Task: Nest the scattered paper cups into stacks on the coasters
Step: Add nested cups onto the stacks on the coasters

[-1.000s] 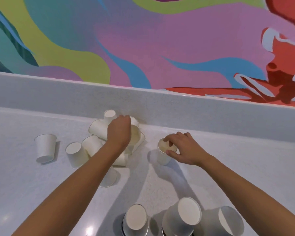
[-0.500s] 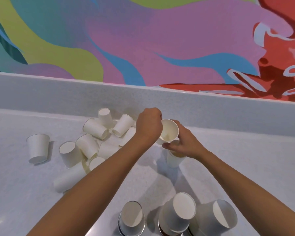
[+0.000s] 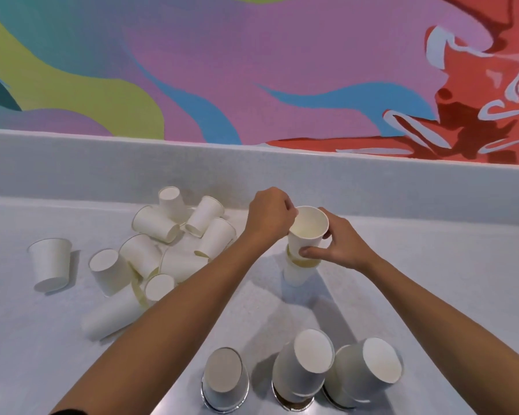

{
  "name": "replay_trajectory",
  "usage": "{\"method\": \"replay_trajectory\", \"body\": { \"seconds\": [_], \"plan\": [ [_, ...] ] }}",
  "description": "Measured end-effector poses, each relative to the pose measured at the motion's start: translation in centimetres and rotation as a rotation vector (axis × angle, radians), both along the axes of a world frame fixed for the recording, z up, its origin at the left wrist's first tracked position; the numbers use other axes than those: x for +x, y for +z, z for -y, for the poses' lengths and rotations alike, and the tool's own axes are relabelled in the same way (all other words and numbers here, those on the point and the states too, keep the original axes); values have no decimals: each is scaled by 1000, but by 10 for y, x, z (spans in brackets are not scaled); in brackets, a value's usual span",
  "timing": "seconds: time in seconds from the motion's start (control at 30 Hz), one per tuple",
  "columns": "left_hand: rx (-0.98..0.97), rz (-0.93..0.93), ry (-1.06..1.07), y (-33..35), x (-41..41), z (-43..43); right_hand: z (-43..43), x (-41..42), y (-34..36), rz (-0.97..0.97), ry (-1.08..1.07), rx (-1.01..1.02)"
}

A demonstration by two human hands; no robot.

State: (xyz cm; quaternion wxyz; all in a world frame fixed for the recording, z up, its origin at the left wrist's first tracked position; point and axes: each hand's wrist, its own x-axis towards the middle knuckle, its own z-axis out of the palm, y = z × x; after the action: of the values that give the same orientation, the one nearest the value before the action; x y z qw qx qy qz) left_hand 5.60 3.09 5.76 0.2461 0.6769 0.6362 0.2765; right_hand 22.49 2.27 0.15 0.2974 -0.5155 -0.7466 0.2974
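My left hand (image 3: 268, 215) pinches the rim of a white paper cup (image 3: 309, 227), mouth up, and lowers it into another upright cup (image 3: 295, 272) on the counter. My right hand (image 3: 337, 245) grips the side of the upper cup just above the lower cup's rim. A heap of several white cups (image 3: 168, 241) lies left of my hands, most on their sides. Near the front edge stand three upside-down cup stacks (image 3: 303, 369) on round coasters (image 3: 294, 403), which are mostly hidden beneath them.
A lone upright cup (image 3: 52, 263) stands at the far left. The pale counter (image 3: 432, 289) ends at a low grey backsplash (image 3: 372, 181) under a colourful mural. A long nested stack (image 3: 114, 316) lies on its side under my left forearm.
My left hand carried a cup from the heap over to the right. My right hand lifted off the standing cup's rim and took the incoming cup's side; the two cups now nest.
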Motion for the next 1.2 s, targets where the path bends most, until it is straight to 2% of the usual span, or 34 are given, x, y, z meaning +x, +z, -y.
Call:
{"method": "replay_trajectory", "body": {
  "seconds": [0.1, 0.23, 0.37, 0.5, 0.6, 0.77, 0.87, 0.93, 1.03, 1.2],
  "plan": [
    [-36, -7, -41, -13, 1, 7, 0, 6, -11, 30, 28, -51],
    [-84, -75, -76, -35, 4, 14, -1, 15, -29, 201, 117, -142],
    [-152, -105, -90, -55, 9, 16, -5, 19, -47, 275, 152, -263],
    [-217, -198, -71, -74, 9, 11, -10, 18, -58, 461, 163, -386],
    [-313, -123, -80, -76, 1, 9, -10, 13, -60, 518, 184, -427],
    [-429, 327, -2, -71, -21, 14, -10, 6, -42, 394, 176, -407],
    [-555, 626, 49, -64, -38, 22, -6, 6, -12, 156, 174, -494],
    [-619, 757, 22, -59, -53, 31, 0, 5, 5, -34, 177, -581],
    [-651, 854, -79, -46, -67, 50, 12, -8, 27, -271, 182, -637],
    [-642, 780, -170, -13, -92, 84, 36, -37, 53, -355, 146, -559]
  ]
}}
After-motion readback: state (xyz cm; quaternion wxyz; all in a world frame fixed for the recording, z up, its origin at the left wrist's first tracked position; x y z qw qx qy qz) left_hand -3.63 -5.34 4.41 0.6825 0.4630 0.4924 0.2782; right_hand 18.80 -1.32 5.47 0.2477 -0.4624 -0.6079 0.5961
